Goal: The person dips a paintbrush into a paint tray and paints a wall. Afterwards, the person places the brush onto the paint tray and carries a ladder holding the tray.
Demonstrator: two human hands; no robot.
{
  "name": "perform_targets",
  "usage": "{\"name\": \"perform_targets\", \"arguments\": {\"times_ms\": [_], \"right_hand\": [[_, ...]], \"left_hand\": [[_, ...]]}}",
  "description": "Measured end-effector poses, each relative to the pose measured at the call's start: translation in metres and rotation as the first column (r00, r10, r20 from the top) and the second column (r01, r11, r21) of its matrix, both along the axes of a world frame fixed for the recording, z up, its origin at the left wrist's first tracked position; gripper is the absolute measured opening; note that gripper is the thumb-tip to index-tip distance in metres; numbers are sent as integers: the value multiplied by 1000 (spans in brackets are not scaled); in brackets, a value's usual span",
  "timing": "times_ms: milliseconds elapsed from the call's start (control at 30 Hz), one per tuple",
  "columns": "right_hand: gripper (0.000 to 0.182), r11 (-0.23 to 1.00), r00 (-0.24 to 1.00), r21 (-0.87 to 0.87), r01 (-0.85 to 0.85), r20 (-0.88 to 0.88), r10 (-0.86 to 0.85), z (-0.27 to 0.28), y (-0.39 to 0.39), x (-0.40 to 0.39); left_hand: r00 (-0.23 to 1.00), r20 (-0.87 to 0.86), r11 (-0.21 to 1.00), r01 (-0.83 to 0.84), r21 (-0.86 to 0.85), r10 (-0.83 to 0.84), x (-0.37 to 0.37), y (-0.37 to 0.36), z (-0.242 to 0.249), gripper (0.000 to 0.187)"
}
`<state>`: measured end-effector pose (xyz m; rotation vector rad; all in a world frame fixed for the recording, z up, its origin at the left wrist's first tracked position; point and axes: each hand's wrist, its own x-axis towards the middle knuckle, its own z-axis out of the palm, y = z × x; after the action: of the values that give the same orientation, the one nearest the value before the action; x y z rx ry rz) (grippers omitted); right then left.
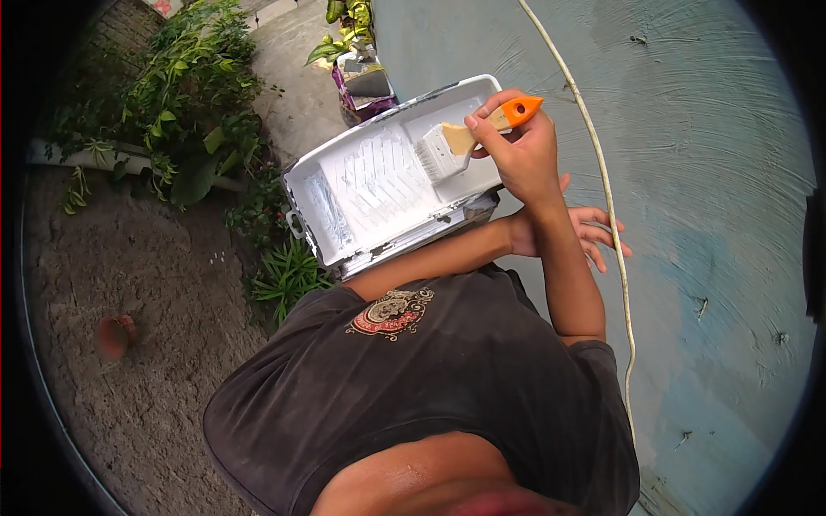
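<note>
My right hand (523,146) grips a paintbrush (456,142) by its wooden handle, near the orange end. The brush's white-coated bristles are over the right part of a white paint tray (297,185), at or just above its surface; exact contact is unclear. White paint and ridged marks show inside the tray. My left arm crosses below the tray, and my left hand (589,230) is partly hidden behind my right wrist. Its fingers are spread, hold nothing, and lie near a pale cable (602,159); whether they touch the wall is unclear.
A blue-grey wall (705,172) with swirled texture fills the right side, the cable running down it. Leafy plants (194,103) and bare soil (112,241) are at left, with a reddish-brown pot (116,336). Beyond the tray stands a purple bag (357,107).
</note>
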<state>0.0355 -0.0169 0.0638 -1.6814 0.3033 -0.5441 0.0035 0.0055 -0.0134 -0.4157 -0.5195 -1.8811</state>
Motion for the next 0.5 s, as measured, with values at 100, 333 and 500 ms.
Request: {"name": "perform_targets", "arguments": {"times_ms": [100, 333, 500], "right_hand": [[20, 999, 1000, 19, -28, -8, 28, -3, 0, 1], [22, 996, 998, 55, -64, -12, 64, -6, -3, 2], [21, 998, 998, 43, -51, -23, 52, -4, -2, 2]], "left_hand": [[1000, 8, 1000, -10, -1, 10, -2, -1, -2, 108], [999, 32, 999, -34, 3, 34, -1, 6, -6, 107], [998, 53, 999, -42, 9, 42, -8, -14, -7, 106]]}}
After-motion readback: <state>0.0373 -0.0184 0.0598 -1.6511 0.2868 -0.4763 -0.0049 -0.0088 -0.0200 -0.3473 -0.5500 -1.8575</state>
